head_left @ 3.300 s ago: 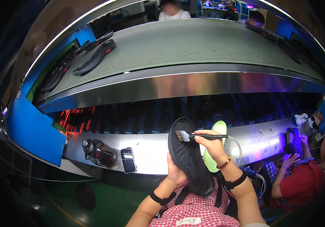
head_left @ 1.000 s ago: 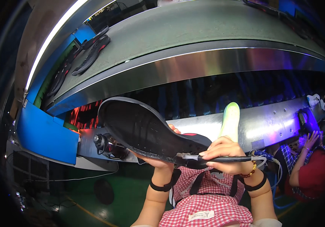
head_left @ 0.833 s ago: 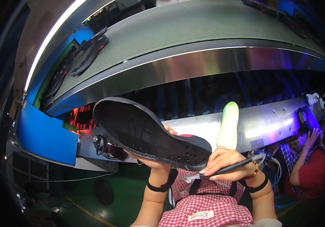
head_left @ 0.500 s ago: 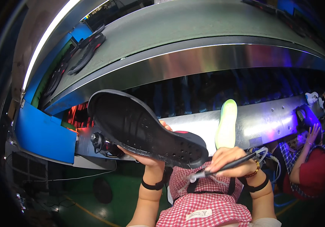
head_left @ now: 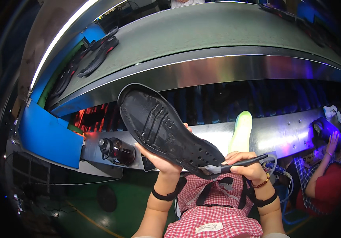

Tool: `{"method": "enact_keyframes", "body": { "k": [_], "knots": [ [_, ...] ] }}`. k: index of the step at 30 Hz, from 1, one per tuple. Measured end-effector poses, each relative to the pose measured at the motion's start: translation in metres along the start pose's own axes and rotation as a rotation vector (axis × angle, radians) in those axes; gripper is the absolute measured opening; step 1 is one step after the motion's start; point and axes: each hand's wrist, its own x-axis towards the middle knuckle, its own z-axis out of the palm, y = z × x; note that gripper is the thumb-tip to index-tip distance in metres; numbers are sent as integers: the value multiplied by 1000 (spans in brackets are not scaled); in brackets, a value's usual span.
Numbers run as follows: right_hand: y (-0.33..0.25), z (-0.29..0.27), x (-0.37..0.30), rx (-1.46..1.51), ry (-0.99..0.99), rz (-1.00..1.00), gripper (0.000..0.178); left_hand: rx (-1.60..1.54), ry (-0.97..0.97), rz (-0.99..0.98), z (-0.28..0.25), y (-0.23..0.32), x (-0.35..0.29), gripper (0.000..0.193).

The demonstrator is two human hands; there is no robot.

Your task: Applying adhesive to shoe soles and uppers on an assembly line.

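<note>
A black shoe sole (head_left: 166,127) lies tilted in my left hand (head_left: 160,160), its inner face with grooves and small holes turned up. My left thumb and fingers grip its two edges near the middle. In my right hand (head_left: 248,168) is a brush (head_left: 244,162) with a dark handle and pale bristles. The bristles touch the sole at its near right end, beside the small holes. Just beyond my right hand, a yellow-green insole-shaped piece (head_left: 241,129) lies on the metal shelf (head_left: 273,133).
A dark bottle (head_left: 116,150) stands on the shelf to the left. Ahead runs a green conveyor belt (head_left: 202,29) with several black soles (head_left: 99,56) at its left end. A co-worker in a red top (head_left: 325,186) handles a dark shoe part at the far right.
The brush has come up from below the sole onto its near end. My left hand has shifted slightly right with the sole, whose inner face now shows more fully.
</note>
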Motion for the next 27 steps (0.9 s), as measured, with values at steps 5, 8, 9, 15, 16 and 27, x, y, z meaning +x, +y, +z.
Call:
{"method": "enact_keyframes", "body": {
  "k": [5, 8, 9, 15, 16, 27],
  "knots": [
    [-1, -2, -1, 178, 26, -66, 18, -26, 68, -35, 15, 2, 0, 94],
    [-4, 1, -3, 258, 54, -40, 18, -30, 93, -19, 20, 3, -1, 94],
    [-5, 2, -4, 302, 75, -37, 18, -24, 65, -22, 20, 3, -1, 96],
    [-29, 7, -4, 202, 192, -98, 15, -28, 27, -39, 27, -1, 0, 95],
    [-38, 12, 1, 175, 155, -124, 19, -47, 56, -44, 29, -2, -1, 92],
    [-54, 37, 31, -439, 54, -335, 23, 62, 95, 14, 26, -14, -7, 91]
  ]
}}
